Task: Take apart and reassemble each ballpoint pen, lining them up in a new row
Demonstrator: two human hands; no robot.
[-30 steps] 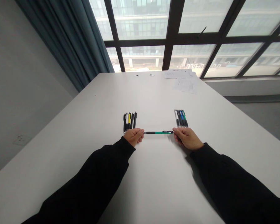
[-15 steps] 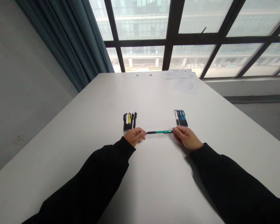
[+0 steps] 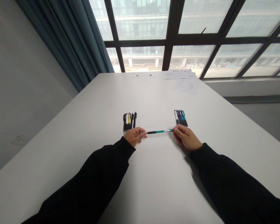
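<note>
A green and black pen [image 3: 160, 131] lies crosswise between my two hands. My left hand [image 3: 135, 136] pinches its tip end, and my right hand [image 3: 185, 136] grips the other end between thumb and fingers. Just beyond my left hand is a row of several pens, among them a yellow one [image 3: 129, 119]; their lower ends are partly hidden by the hand. Past my right hand lies a second group of several pens, with a white one [image 3: 176, 115], a blue one [image 3: 181, 115] and a green one [image 3: 184, 115].
The white table [image 3: 140, 96] reaches to the window. Papers [image 3: 184, 85] lie at its far right, and two small round fittings sit near the far edge. A blue curtain [image 3: 77, 40] hangs at the far left.
The held pen has turned about its long axis: its clip no longer shows at the front and a white printed patch is now visible. Both hands have stayed nearly in place.
</note>
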